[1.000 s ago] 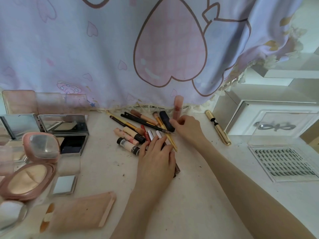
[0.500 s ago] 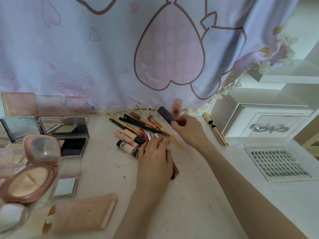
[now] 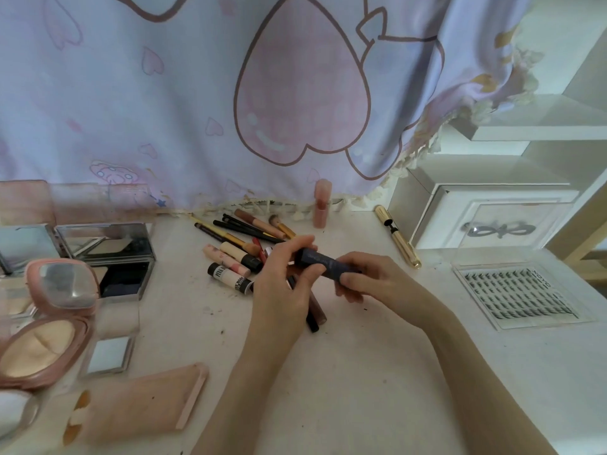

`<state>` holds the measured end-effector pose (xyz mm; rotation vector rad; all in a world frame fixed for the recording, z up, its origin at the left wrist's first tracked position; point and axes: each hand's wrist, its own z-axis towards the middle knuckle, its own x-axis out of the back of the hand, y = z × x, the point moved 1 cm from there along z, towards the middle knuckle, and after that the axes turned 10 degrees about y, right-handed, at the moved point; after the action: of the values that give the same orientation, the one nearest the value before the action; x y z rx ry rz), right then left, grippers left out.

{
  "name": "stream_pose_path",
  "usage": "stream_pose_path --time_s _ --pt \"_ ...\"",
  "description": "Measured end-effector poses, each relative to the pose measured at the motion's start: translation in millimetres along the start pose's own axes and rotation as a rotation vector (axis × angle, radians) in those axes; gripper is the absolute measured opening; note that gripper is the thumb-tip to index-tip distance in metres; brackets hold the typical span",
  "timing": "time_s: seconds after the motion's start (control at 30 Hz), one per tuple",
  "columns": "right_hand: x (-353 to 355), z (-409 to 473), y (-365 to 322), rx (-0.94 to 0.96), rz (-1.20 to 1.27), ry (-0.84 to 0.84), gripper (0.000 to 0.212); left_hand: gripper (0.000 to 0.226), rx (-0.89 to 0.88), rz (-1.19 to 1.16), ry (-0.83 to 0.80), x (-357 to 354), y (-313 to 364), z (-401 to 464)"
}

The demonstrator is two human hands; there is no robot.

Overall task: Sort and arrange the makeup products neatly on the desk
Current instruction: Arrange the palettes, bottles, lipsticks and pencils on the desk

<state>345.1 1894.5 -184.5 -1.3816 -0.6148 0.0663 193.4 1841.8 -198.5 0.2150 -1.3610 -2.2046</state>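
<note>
Above the desk's middle I hold a dark blue tube (image 3: 320, 260) level between both hands. My left hand (image 3: 284, 284) pinches its left end with thumb and fingers. My right hand (image 3: 371, 277) grips its right end. Just behind and under my left hand lies a heap of pencils, brushes and small tubes (image 3: 239, 247), among them a white tube with a black cap (image 3: 230, 277). A pink lip tube (image 3: 322, 203) stands upright at the curtain's foot. A gold mascara (image 3: 397, 236) lies to the right of the heap.
Open powder compacts (image 3: 42, 349) and mirrored palettes (image 3: 108, 254) crowd the left side. A pink flat case (image 3: 138, 402) lies near the front left. A clear tray of false lashes (image 3: 519, 295) and a white drawer box (image 3: 486, 218) sit at the right. A heart-patterned curtain (image 3: 295, 93) hangs behind.
My right hand lifted the dark blue tube from the heap and brought it toward me. My left hand rose off the pile and took hold of the tube's other end.
</note>
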Motion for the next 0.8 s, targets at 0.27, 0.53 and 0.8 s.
stream_pose_path --time_s 0.27,0.53,0.8 --pt "-23 -2 0 0.269 -0.401 0.129 0.013 0.040 0.033 -0.006 -0.006 -2 -2 1" --pt "-20 -1 2 0.275 -0.444 0.154 0.008 0.028 0.067 -0.036 0.020 0 -3 1" --pt "2 10 20 0.050 -0.262 0.260 0.006 0.025 0.178 0.008 0.186 2 -6 3"
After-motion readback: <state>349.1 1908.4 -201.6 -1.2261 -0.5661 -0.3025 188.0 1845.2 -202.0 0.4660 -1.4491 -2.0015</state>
